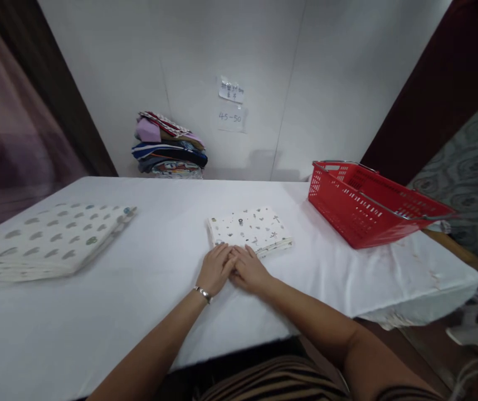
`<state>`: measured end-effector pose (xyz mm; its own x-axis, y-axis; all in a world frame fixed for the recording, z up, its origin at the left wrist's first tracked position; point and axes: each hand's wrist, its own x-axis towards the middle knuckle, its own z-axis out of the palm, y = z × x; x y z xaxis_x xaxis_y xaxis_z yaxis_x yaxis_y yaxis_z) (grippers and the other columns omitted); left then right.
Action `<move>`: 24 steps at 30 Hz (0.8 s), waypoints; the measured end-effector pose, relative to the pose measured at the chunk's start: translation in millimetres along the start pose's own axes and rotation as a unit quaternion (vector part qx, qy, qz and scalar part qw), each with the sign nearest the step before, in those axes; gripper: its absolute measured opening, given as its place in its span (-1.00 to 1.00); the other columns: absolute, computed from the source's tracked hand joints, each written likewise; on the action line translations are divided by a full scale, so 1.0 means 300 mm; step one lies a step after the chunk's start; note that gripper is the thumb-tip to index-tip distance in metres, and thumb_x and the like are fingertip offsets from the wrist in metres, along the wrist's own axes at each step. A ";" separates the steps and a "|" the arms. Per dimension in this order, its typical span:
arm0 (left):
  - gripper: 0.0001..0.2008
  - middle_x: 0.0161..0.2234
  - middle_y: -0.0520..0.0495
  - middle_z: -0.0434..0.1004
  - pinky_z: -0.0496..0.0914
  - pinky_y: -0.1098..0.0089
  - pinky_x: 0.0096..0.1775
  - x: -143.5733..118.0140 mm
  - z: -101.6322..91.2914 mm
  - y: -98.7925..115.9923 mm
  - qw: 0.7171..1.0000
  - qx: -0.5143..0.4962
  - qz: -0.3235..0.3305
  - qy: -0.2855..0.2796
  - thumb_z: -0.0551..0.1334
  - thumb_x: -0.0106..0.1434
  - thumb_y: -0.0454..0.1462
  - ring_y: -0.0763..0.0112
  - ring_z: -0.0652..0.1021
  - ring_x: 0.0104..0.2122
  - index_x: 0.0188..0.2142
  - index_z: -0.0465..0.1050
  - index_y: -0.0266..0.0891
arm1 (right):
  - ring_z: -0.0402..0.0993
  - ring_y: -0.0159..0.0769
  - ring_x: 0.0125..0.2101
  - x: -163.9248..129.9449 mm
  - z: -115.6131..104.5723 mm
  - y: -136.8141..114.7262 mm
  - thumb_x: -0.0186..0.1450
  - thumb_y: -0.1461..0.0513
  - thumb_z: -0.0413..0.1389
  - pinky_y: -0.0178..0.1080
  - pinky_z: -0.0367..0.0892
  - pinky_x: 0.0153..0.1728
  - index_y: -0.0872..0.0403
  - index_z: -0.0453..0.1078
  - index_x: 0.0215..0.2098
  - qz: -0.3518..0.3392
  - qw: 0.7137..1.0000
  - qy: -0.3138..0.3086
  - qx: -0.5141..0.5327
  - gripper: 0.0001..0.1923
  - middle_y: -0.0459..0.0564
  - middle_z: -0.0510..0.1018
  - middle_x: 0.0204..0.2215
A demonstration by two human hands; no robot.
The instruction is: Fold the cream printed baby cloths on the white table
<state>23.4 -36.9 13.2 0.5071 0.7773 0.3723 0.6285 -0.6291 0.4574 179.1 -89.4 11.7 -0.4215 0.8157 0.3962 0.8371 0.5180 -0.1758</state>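
A white cloth (249, 225) with small printed figures and palm trees lies folded in a neat rectangle on the table. At its near edge rest my left hand (215, 270) and my right hand (250, 270), side by side and touching each other. The left fingers stretch forward, their tips at the cloth's near left corner. My right fingers also lie extended, partly over the cloth's near edge, beside the left thumb. Neither hand grips anything. A silver bracelet (204, 294) circles my left wrist.
On the left lies a larger folded cloth (50, 236) with grey-green motifs. A red plastic basket (372, 209) stands at the right. Folded fabrics (170, 150) are stacked at the back against the wall, near paper labels (231, 117). White fabric covers the table (138, 312).
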 end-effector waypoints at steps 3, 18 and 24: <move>-0.61 0.12 -0.11 0.33 0.16 0.08 0.14 -0.018 0.018 -0.032 0.999 0.039 0.017 -0.021 0.04 0.27 -0.15 0.18 0.25 0.17 0.07 0.33 -0.12 | 0.06 -0.17 0.19 -0.063 -0.071 0.103 0.26 0.23 0.01 0.04 -0.13 0.19 0.10 0.24 0.12 0.044 0.998 0.040 0.022 -0.56 0.10 0.33 0.12; -0.64 0.12 -0.11 0.34 0.18 0.06 0.11 -0.040 -0.011 -0.015 0.993 0.082 0.082 -0.001 0.07 0.23 -0.16 0.13 0.26 0.16 0.02 0.38 -0.04 | 0.37 -0.47 -0.61 -0.146 -0.308 0.518 0.27 0.12 0.07 -0.42 0.24 -0.59 0.21 0.40 -0.39 0.563 0.785 0.011 0.256 -0.71 0.06 0.55 -0.47; -0.70 -0.10 -0.13 0.49 0.27 0.11 -0.01 -0.040 -0.025 -0.010 0.993 0.093 0.079 -0.006 0.07 0.20 -0.23 0.15 0.41 -0.02 -0.12 0.47 -0.04 | 0.26 -0.48 -0.71 -0.094 -0.299 0.545 0.16 0.12 0.18 -0.40 0.17 -0.64 0.19 0.37 -0.53 0.590 0.774 -0.054 0.222 -0.72 -0.08 0.40 -0.72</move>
<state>11.0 -44.6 13.3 0.6139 0.6694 0.4183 0.6378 -0.7329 0.2369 359.1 -50.7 52.6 0.4989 0.7926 -0.3505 0.4686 -0.5869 -0.6603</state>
